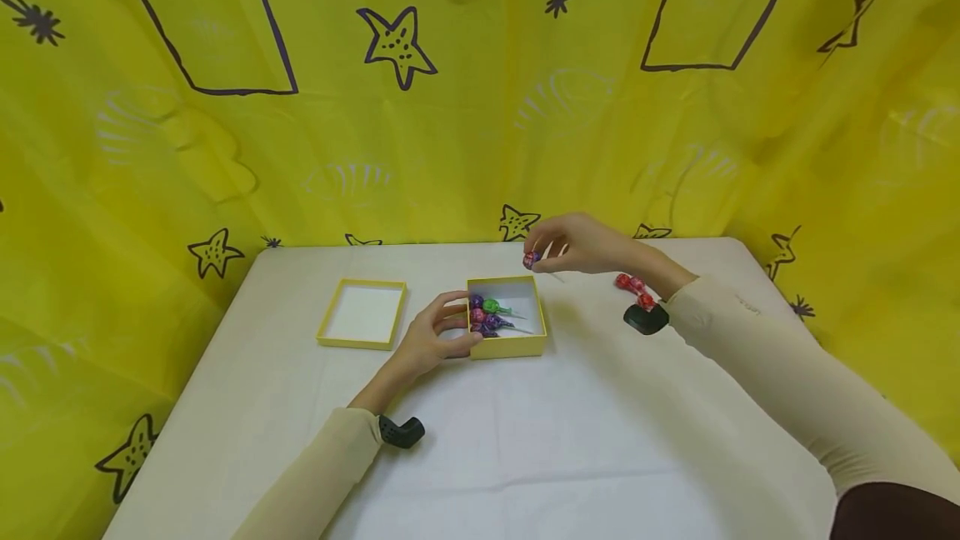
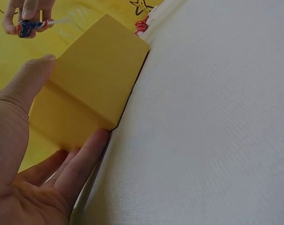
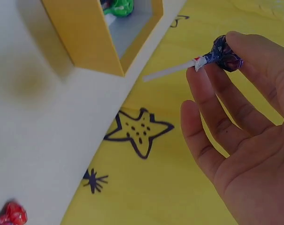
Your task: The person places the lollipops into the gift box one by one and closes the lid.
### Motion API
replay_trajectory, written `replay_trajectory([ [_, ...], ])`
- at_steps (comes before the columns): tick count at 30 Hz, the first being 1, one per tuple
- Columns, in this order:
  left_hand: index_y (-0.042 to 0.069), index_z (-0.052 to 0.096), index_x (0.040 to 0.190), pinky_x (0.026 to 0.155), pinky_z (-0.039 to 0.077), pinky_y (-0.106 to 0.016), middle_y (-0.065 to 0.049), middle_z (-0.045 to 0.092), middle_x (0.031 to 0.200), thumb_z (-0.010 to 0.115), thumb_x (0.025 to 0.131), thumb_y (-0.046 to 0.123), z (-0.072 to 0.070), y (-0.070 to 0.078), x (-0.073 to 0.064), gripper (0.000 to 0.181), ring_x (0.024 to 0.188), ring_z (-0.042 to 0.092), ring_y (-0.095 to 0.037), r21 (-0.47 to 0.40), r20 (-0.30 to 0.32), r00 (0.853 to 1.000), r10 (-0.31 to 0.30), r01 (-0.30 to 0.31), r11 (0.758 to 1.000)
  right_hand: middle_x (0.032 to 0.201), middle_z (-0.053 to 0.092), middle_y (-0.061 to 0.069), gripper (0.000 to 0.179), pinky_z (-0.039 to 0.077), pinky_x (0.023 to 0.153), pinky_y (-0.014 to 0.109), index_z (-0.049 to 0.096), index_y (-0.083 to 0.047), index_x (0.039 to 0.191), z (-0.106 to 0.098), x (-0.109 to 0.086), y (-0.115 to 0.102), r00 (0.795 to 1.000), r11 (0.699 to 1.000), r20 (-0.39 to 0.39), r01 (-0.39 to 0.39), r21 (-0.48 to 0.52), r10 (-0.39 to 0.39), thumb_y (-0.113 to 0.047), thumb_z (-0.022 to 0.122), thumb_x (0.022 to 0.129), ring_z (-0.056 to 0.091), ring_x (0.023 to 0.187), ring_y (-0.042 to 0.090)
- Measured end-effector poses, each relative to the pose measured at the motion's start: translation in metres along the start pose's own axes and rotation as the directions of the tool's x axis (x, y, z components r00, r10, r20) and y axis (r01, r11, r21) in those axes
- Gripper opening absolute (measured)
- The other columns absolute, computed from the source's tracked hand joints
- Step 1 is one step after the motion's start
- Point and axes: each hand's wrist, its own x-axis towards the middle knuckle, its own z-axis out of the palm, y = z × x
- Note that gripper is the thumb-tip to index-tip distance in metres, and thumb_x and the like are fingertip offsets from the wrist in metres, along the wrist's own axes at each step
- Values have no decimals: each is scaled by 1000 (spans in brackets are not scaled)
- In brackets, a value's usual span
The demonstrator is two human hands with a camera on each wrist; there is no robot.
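Note:
My right hand [image 1: 581, 242] pinches a lollipop [image 3: 226, 55] with a dark blue-purple wrapper by its wrapped head, above and behind the open box's right side. Its white stick points away from the fingers. With my left hand [image 1: 435, 332] I hold the yellow box [image 1: 510, 347] at its left side, thumb at the front wall and fingers along the left wall. Inside the box lie several wrapped lollipops [image 1: 491, 319], purple, red and green [image 1: 491, 305], heads toward the left and sticks toward the right.
The yellow-edged box lid [image 1: 322, 341] lies left of the box, its white inside facing up. Several red-wrapped lollipops [image 1: 636, 282] lie on the white-covered table [image 1: 480, 440] at the right, near my right forearm. A yellow patterned curtain [image 1: 465, 148] hangs behind the table.

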Motion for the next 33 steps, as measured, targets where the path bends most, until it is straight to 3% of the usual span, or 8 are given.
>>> replay_trajectory([
  [7,19,44,154,82,63,-44,-19,45,153,82,88,11,1,1,1,77,133,52,-38,-25,7,1000,-11,11,1000,105,74,2,18,61,81,34,72,-11,110,19,17,-6,999,999,50,18,48,-21,-13,77,93,70,94,20],
  [18,20,44,154,81,63,-43,-20,47,152,80,90,8,1,-2,4,75,131,53,-38,-34,20,1000,8,-8,999,103,73,0,17,59,84,33,73,-13,107,56,31,3,993,993,115,11,119,-25,-11,79,91,68,93,17],
  [33,22,45,152,81,63,-44,-19,47,151,82,88,8,-1,-2,2,75,131,54,-37,-32,14,1000,18,-17,999,94,71,-4,15,57,78,26,73,-12,103,93,39,12,979,997,203,14,77,-30,-12,80,90,65,87,13],
])
